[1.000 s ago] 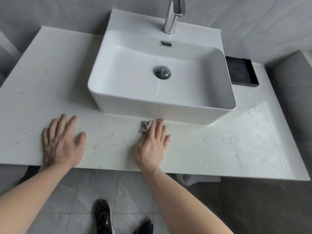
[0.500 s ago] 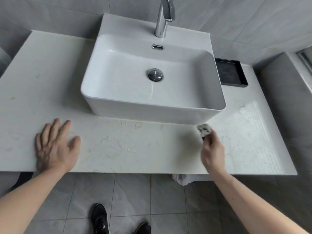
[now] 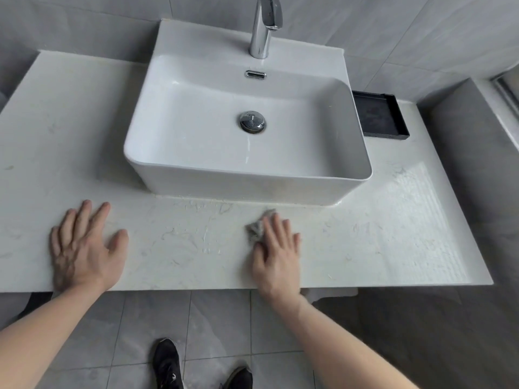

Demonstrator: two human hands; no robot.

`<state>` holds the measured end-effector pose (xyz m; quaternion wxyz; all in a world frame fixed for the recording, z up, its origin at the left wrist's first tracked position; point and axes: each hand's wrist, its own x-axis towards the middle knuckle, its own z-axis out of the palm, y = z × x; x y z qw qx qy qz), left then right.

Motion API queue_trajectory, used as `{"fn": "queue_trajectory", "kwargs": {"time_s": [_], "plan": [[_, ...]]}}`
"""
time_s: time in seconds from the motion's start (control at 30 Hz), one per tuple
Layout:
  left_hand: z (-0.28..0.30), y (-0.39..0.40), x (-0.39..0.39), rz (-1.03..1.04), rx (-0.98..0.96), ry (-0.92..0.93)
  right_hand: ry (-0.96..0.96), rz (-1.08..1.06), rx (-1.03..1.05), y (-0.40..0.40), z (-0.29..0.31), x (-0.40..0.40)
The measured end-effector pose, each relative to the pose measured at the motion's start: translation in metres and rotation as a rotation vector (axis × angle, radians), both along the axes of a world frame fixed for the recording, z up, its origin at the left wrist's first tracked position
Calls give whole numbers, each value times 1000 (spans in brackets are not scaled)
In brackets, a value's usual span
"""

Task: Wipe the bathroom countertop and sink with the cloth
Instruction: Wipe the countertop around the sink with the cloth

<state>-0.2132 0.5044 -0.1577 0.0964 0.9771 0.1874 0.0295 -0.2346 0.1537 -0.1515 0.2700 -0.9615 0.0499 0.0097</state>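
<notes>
While the white marble-patterned countertop [image 3: 393,234] spreads across the whole width, the rectangular white sink [image 3: 331,189] stands on its middle and serves as the landmark. Behind the sink's basin rises a chrome faucet [image 3: 262,29]. Just right of the sink, at the back, lies a black tray [image 3: 379,115]. In front of the sink and to its left, the left hand [image 3: 84,248] lies flat on the stone, fingers spread, holding nothing. In front of the sink's right half, the right hand [image 3: 276,254] presses palm down with fingers extended on a small crumpled grey cloth [image 3: 257,227], which peeks out past the fingertips, near the sink's base. Below the sink's front edge, black shoes [image 3: 167,363] stand on grey tile.
</notes>
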Motion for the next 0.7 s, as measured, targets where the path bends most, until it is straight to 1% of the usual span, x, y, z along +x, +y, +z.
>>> {"fn": "queue_trajectory", "kwargs": {"time_s": [0.1,0.2,0.27,0.33,0.4,0.47,0.57,0.63,0.7], "plan": [[0,1,0,0,-4,3,-27,234,80,57,2,-17],[0,2,0,-12,-2,13,34,378,219,79,7,-26],[1,1,0,-20,-6,17,75,344,364,67,14,-27],[2,0,0,-16,-12,12,69,205,489,40,25,-24],[2,0,-1,-13,-14,13,40,22,574,0,40,-18],[1,1,0,-14,-11,15,-29,-130,529,-52,52,-10],[0,2,0,-13,-11,22,-106,-327,305,-132,63,5],[0,2,1,-11,-11,28,-63,-394,135,-184,54,11],[1,1,1,-3,-19,35,71,-424,29,-212,38,8]]}}
